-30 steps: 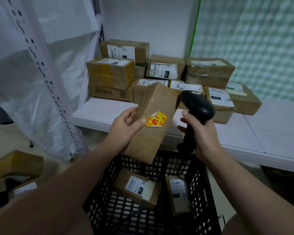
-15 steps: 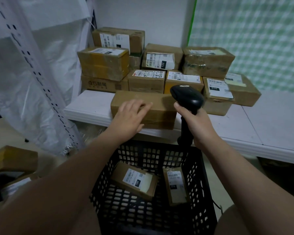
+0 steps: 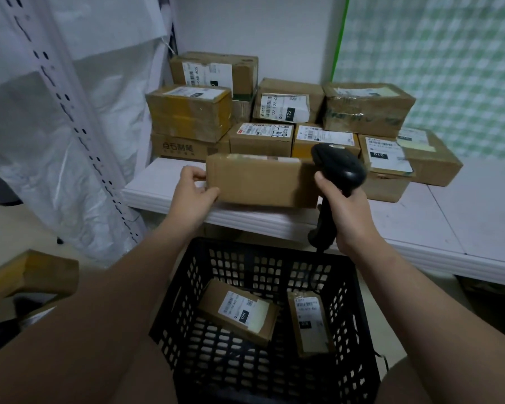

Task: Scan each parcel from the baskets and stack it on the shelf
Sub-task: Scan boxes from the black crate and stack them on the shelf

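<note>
left hand pinches oblong brown cardboard parcel beyond black lattice basket | right hand grips black scanner | inside basket: two labelled boxes

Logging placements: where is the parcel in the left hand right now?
Head view, centre: the plain brown parcel lies along the front edge of the white shelf, before the stacked boxes, left hand gripping its left end, scanner at its right.

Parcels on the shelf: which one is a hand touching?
The front parcel, lying alone at the shelf edge; the left hand grips its left end. The rest sit behind, untouched. The right hand holds only the scanner.
</note>
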`<act>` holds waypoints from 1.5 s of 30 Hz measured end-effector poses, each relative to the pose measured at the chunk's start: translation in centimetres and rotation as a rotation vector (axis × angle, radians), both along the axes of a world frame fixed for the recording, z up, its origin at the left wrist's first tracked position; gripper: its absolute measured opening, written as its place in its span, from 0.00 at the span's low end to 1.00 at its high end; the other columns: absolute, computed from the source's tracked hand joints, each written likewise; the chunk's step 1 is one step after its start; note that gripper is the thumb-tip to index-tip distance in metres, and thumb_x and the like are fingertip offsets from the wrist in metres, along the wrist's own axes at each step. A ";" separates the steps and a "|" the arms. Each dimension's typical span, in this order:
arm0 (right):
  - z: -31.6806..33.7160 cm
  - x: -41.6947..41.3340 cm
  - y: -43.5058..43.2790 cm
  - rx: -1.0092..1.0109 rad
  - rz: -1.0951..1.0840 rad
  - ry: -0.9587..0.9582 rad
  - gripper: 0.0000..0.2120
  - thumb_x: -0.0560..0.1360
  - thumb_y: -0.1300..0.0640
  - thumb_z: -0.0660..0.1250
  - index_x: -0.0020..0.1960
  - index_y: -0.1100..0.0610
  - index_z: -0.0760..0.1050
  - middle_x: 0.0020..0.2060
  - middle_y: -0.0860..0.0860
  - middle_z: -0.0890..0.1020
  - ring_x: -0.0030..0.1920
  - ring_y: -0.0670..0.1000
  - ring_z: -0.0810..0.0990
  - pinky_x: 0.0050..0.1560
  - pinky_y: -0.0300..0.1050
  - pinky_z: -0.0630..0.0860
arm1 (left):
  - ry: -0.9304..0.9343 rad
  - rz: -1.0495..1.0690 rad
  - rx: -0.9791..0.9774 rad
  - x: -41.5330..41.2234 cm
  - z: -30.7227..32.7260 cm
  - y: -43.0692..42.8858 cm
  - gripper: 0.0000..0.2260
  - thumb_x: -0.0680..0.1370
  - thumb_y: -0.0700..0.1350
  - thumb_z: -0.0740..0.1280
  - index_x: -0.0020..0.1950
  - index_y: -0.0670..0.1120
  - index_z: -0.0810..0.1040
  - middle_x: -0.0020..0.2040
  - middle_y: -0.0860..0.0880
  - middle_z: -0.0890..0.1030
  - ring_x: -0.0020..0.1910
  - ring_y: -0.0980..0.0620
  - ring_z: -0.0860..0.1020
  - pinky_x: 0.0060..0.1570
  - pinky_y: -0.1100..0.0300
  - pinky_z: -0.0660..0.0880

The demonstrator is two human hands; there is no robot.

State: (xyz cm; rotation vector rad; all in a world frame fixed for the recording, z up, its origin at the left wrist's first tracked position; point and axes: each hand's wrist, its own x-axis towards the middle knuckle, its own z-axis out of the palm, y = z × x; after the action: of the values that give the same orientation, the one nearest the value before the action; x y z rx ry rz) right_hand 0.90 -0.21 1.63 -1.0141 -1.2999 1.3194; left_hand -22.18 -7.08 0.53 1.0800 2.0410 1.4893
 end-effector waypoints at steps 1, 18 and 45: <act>-0.2 0.1 0.0 0.002 0.002 -0.036 0.09 0.74 0.49 0.72 0.52 0.45 0.77 0.53 0.46 0.82 0.59 0.48 0.78 0.67 0.55 0.72 | -0.007 0.008 -0.037 0.3 -0.1 0.0 0.12 0.77 0.42 0.67 0.57 0.46 0.67 0.52 0.50 0.74 0.54 0.48 0.76 0.55 0.52 0.74; -1.2 0.3 -1.0 0.050 0.029 -0.136 0.13 0.72 0.49 0.74 0.55 0.49 0.79 0.49 0.50 0.84 0.53 0.50 0.82 0.53 0.50 0.80 | -0.451 0.019 -0.010 1.4 -0.1 -0.1 0.22 0.75 0.57 0.69 0.64 0.56 0.63 0.62 0.49 0.72 0.57 0.50 0.75 0.58 0.50 0.77; 1.8 1.0 -2.6 0.200 0.194 -0.128 0.07 0.75 0.58 0.70 0.42 0.61 0.79 0.33 0.60 0.81 0.28 0.52 0.78 0.30 0.41 0.76 | -0.163 -0.234 0.302 0.8 1.8 1.7 0.49 0.71 0.37 0.74 0.77 0.62 0.45 0.67 0.46 0.73 0.63 0.53 0.76 0.62 0.51 0.75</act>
State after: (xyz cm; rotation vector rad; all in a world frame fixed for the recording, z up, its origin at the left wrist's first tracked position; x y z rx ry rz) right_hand 1.89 -2.84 3.44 -0.8605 -1.6270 1.2533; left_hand -21.38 -5.42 2.29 1.2174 1.5551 1.7328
